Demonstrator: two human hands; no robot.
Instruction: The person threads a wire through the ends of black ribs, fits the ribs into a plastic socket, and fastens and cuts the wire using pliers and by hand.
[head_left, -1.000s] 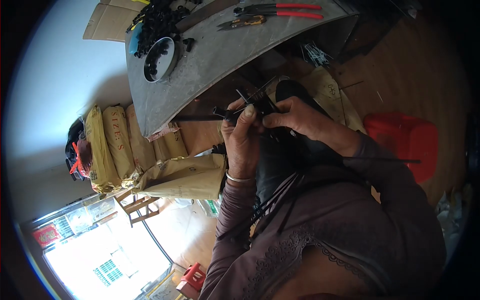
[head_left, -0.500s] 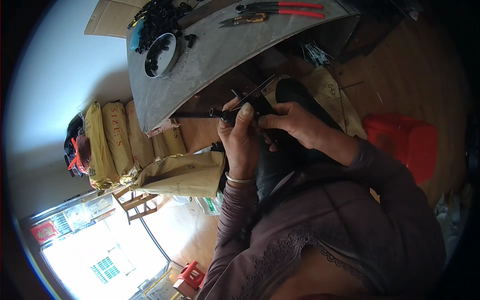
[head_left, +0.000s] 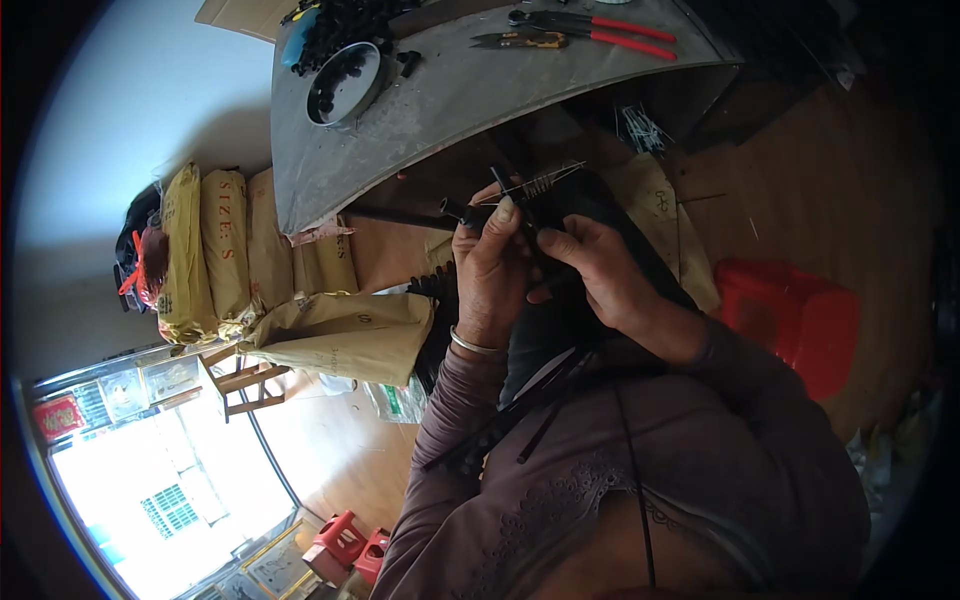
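Note:
My left hand (head_left: 486, 280), with a bracelet at its wrist, is closed on a black tubular part (head_left: 458, 211), its thumb pressed on top. My right hand (head_left: 600, 262) is just beside it, thumb and fingers pinched at the black piece between the hands. Thin metal pins (head_left: 540, 184) stick out above the fingers. Too dark to tell are the exact shape of the held part and where its pieces join. Long thin black strips (head_left: 541, 442) lie across my lap and chest.
On the grey table (head_left: 440, 105) are red-handled pliers (head_left: 620, 35), snips (head_left: 520, 40), a round dish (head_left: 345, 85) and a heap of black parts (head_left: 350, 30). Sacks (head_left: 226, 245) stand left, a red bin (head_left: 787, 320) right. Loose metal pins (head_left: 642, 130) lie below the table.
The view has shifted, so the table and hands sit slightly farther right. My right hand's fingers have changed position on the black piece, and the thin black strips across my body lie differently.

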